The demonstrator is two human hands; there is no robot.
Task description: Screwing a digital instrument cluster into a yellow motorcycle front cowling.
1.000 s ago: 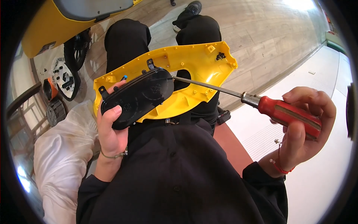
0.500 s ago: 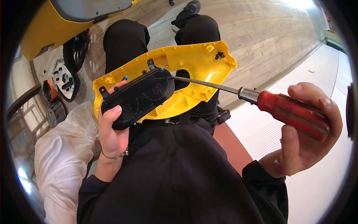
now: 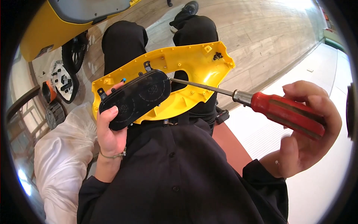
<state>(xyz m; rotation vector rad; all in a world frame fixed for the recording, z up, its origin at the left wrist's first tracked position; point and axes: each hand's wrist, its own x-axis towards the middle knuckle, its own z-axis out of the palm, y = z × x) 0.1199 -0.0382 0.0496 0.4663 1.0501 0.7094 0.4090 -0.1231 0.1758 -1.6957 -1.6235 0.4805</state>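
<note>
My left hand point(image 3: 111, 132) grips a black oval display unit point(image 3: 130, 100) with mounting tabs, its thumb on the lower left of the face. Beneath it, a yellow plastic panel point(image 3: 203, 74) with posts and ribs lies across my legs, a cluster of small black parts point(image 3: 217, 56) at its right end. My right hand point(image 3: 305, 142) holds the red handle of a screwdriver point(image 3: 287, 115) loosely between curled fingers, thumb lowered away from the handle. The shaft's tip touches or sits just beside the display's right edge; exactly where it rests I cannot tell.
A yellow body part with grey top point(image 3: 48, 37) stands at upper left, near a black tyre-like part point(image 3: 76, 52), a tray of black pieces point(image 3: 60, 80) and an orange-black part point(image 3: 48, 92). Crumpled translucent plastic point(image 3: 59, 156) lies left of me. A white ribbed board point(image 3: 305, 74) lies right, on wooden flooring point(image 3: 261, 30).
My right thumb has dropped away from the handle and the fingers have loosened. The screwdriver has shifted slightly, its handle a little lower. My left hand and the display have barely moved.
</note>
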